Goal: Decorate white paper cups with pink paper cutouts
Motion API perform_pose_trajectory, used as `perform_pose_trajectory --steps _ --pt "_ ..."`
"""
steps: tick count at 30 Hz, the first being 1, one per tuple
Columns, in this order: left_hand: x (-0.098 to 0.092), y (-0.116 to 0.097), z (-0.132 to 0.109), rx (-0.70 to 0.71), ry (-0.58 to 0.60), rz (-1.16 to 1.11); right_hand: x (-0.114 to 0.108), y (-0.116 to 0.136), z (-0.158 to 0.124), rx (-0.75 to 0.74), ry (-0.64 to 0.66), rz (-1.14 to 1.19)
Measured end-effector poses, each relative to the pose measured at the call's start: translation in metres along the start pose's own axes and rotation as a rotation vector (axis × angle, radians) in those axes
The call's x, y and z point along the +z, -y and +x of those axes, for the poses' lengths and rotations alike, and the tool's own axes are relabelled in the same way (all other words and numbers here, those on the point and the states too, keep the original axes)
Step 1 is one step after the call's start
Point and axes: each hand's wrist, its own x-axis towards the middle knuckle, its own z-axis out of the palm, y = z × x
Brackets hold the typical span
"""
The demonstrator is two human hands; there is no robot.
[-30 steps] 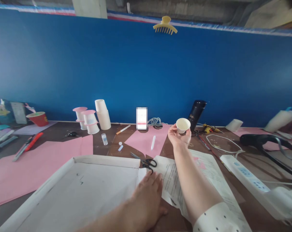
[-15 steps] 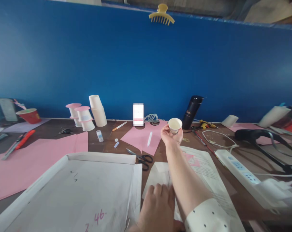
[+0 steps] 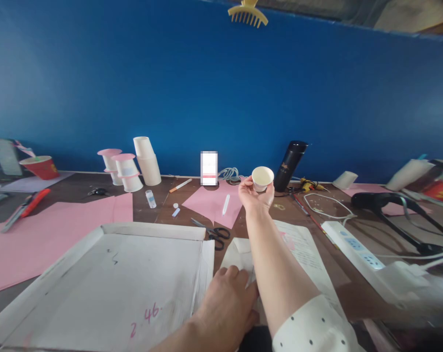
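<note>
A white paper cup (image 3: pixel 262 179) sits in my right hand (image 3: pixel 256 195), its mouth tipped toward me. My right arm stretches forward over a printed sheet (image 3: pixel 298 244), with the cup just left of a black thermos (image 3: pixel 290 166). Nearer to me, my left hand (image 3: pixel 231 298) has its fingers curled over white paper (image 3: pixel 238 249), which looks folded or bunched at that spot. Its fingertips are partly hidden by the paper and my right forearm. Black-handled scissors (image 3: pixel 216 235) lie beyond my left hand, beside a shallow white box lid (image 3: pixel 148 278).
Stacked white cups (image 3: pixel 148 164) and cups with pink discs (image 3: pixel 126 173) stand at the back left. A glue-like tube (image 3: pixel 150 199), a white pen (image 3: pixel 226 204) and a lit phone (image 3: pixel 209 168) lie between. A power strip (image 3: pixel 353 247) with cables and a black strap lie at right.
My view has tilted down slightly. The cup in my right hand has turned its mouth more toward me. My left hand's fingers have curled and the white paper under them has bunched.
</note>
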Motion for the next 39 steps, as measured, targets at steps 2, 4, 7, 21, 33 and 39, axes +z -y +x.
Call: perform_pose_trajectory --steps 2,4,7,21,33,39 --pt "0.004 0.003 -0.002 0.040 -0.045 -0.010 -0.006 0.002 0.000 -0.004 -0.019 0.029" --pt "0.010 0.004 -0.005 0.082 -0.116 -0.022 -0.011 0.004 0.002 -0.018 -0.028 0.028" --pt "0.015 0.004 -0.006 0.199 -0.204 0.031 -0.012 0.007 0.003 -0.044 -0.024 -0.013" --pt "0.019 0.001 0.003 0.435 -0.091 0.266 0.008 0.070 0.039 -0.370 0.053 -1.013" --pt "0.010 0.009 -0.009 0.379 -0.350 0.149 -0.091 0.103 0.029 -0.571 0.035 -1.752" --pt "0.018 0.021 -0.009 0.218 -0.270 0.085 -0.099 0.102 0.027 -0.631 -0.047 -1.843"
